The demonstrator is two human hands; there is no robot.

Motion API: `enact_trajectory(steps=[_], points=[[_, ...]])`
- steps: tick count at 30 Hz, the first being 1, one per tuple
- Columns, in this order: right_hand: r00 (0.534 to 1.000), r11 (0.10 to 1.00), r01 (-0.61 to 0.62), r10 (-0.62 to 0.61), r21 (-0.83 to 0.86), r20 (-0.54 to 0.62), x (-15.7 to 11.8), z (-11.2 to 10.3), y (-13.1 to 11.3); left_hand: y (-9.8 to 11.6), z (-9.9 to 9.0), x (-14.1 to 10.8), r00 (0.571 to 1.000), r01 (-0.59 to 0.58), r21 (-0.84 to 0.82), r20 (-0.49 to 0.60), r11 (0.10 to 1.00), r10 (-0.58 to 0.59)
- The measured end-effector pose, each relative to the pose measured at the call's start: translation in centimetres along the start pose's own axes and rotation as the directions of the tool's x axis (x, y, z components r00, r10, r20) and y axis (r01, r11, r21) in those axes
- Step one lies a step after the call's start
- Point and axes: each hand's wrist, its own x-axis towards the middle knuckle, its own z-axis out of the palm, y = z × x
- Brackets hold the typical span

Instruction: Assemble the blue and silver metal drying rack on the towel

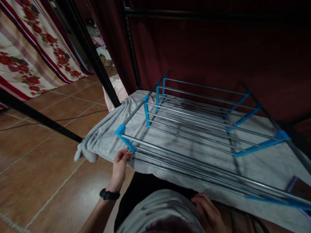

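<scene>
A rack of grey metal tubes (194, 161) with blue plastic connectors (120, 130) lies on a grey blanket (104, 137). My left hand (121, 163), with a black band on the wrist, is at the rack's near left corner. Its fingers are pinched together by the end of the lowest tube, just below a blue connector; what they hold is too small to make out. Down at the bottom, beside my lap, is my right hand (207, 212). Its fingers are bent and partly in shadow, and nothing shows clearly in it.
Black metal posts (94, 58) stand at the left and behind the rack. A dark red curtain (206, 55) hangs at the back, a flowered curtain (31, 48) at the left. A black cable (73, 118) crosses the tiled floor. A dark flat object (300, 191) lies at the right.
</scene>
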Motion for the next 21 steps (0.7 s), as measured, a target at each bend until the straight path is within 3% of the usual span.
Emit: enact_trajectory(steps=[1,3,7,11,13,17,21], points=[[0.989,0.990,0.140,-0.139,-0.019,0.057,1.7,1.0,-0.7,-0.5,0.2,-0.5,1.000,0.007,0.000,0.021,1.000,-0.007],[0.967,0.961,0.249,-0.239,-0.116,0.092,5.0,2.4,-2.3,-1.4,0.7,-1.4,0.999,0.009,-0.015,0.049,1.000,-0.009],[0.904,0.874,0.397,-0.320,-0.280,0.283,9.9,4.9,-5.1,-2.8,0.6,-2.2,0.998,0.014,-0.009,0.053,1.000,-0.013],[0.842,0.819,0.500,-0.383,-0.281,0.381,11.7,7.3,-5.6,-4.1,-0.1,-1.4,0.992,-0.056,0.165,0.124,0.985,0.036],[0.841,0.821,0.502,-0.390,-0.271,0.376,11.8,7.7,-5.3,-4.7,-0.3,-1.0,0.982,-0.139,0.275,0.163,0.951,0.096],[0.892,0.857,0.431,-0.358,-0.281,0.275,10.8,7.2,-4.4,-5.1,-0.2,-1.2,0.933,-0.347,0.453,0.257,0.821,0.253],[0.926,0.886,0.377,-0.356,-0.271,0.125,10.0,6.2,-3.6,-4.4,0.2,-2.1,0.807,-0.584,0.606,0.501,0.540,0.312]])
